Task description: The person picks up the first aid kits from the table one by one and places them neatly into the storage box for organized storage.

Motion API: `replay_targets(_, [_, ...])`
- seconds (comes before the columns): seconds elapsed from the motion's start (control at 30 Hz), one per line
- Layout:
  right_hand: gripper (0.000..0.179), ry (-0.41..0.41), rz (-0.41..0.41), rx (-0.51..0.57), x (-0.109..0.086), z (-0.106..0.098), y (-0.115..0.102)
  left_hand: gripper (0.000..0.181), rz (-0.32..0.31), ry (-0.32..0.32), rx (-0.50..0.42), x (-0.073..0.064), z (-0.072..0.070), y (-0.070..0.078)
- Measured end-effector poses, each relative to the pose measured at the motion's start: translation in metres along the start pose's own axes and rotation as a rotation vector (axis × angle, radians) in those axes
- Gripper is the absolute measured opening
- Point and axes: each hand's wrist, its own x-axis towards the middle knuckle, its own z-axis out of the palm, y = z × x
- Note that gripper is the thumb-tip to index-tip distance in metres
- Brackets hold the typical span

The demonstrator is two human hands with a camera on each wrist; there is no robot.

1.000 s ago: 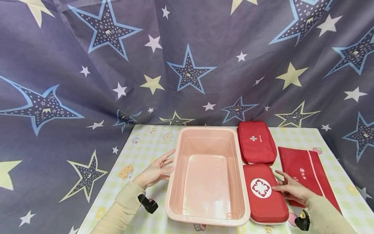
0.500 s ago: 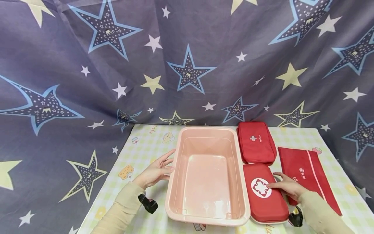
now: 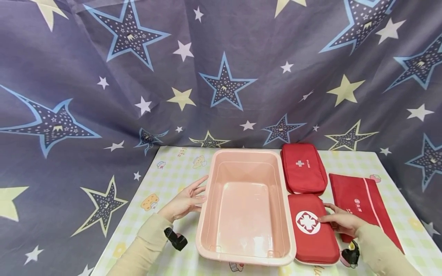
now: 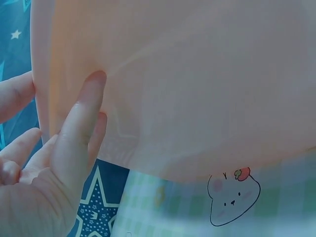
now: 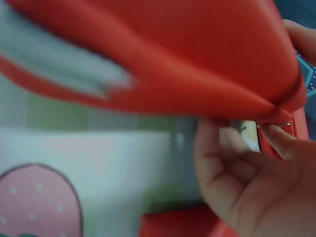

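Note:
A pale pink plastic tub [image 3: 245, 218] stands in the middle of the table. My left hand [image 3: 184, 200] lies along its left side, fingers extended; in the left wrist view a fingertip meets the tub wall [image 4: 197, 89]. Against the tub's right side lies a red hard first-aid case [image 3: 315, 245] with a white cross emblem. My right hand [image 3: 343, 222] grips this case at its right edge, thumb on top. In the right wrist view, the curled fingers [image 5: 212, 148] reach beneath the edge of the case [image 5: 197, 59].
Behind the gripped case lies a red soft first-aid pouch [image 3: 304, 172], also beside the tub. A flat red zip bag [image 3: 362, 203] lies on the right, partly behind my right hand. The checked tablecloth [image 3: 165, 168] ends at a star-patterned curtain [image 3: 155, 76].
My right hand has shifted left, and its thumb now lies farther over the top of the first-aid case. The case's right edge has moved slightly. My left hand has stayed at the tub.

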Motion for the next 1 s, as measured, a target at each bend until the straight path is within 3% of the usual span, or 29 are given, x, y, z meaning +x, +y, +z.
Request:
replay_targets(0.2, [0.087,-0.089,-0.015,0.060,-0.002,-0.006,0.003,0.081,0.001,0.005,0.005,0.000,0.000,0.001])
replay_targets(0.43, [0.090,-0.225,-0.087,0.188,-0.001,-0.011,0.014,0.083,0.004,-0.004,-0.007,0.000,0.001,0.001])
replay_targets(0.73, [0.089,-0.257,-0.128,0.250,0.001,-0.010,0.016,0.082,0.006,-0.004,-0.010,0.001,-0.002,0.000])
replay_targets(1.0, [0.070,-0.283,-0.155,0.327,0.000,-0.012,0.022,0.079,0.006,-0.007,-0.024,0.000,-0.001,0.000])
